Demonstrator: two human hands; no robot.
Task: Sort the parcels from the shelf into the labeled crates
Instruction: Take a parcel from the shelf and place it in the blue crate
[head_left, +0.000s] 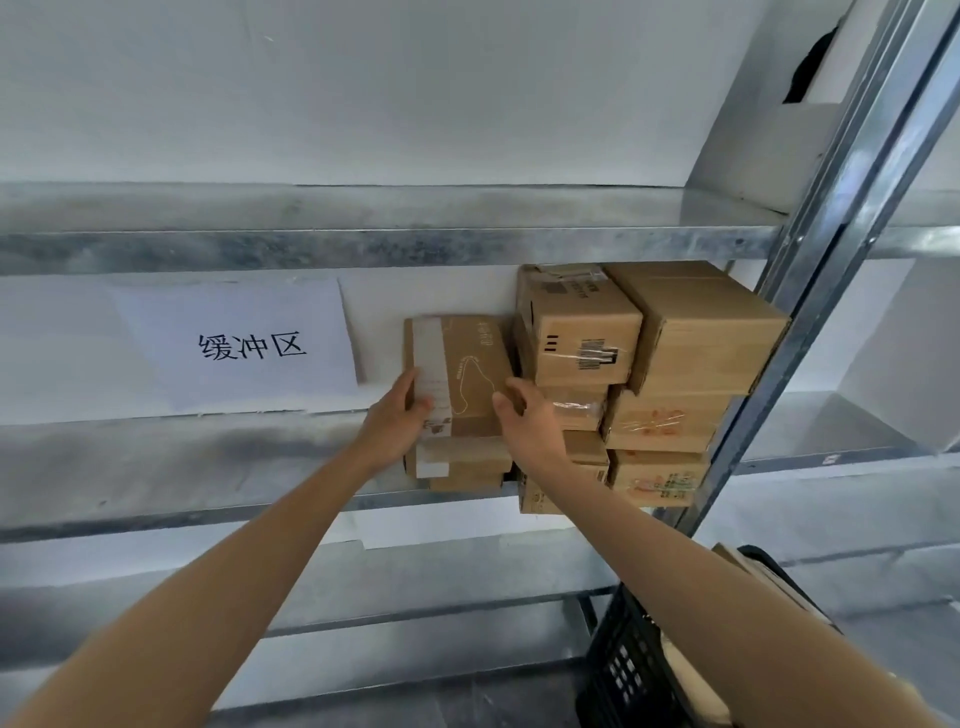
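The left-hand grip (395, 423) and right-hand grip (527, 423) curl round opposite side edges of a flat brown cardboard parcel with a white label strip (467, 364), which tops a short stack on the grey metal shelf (156, 467), just beside taller piled brown cartons (696, 327).
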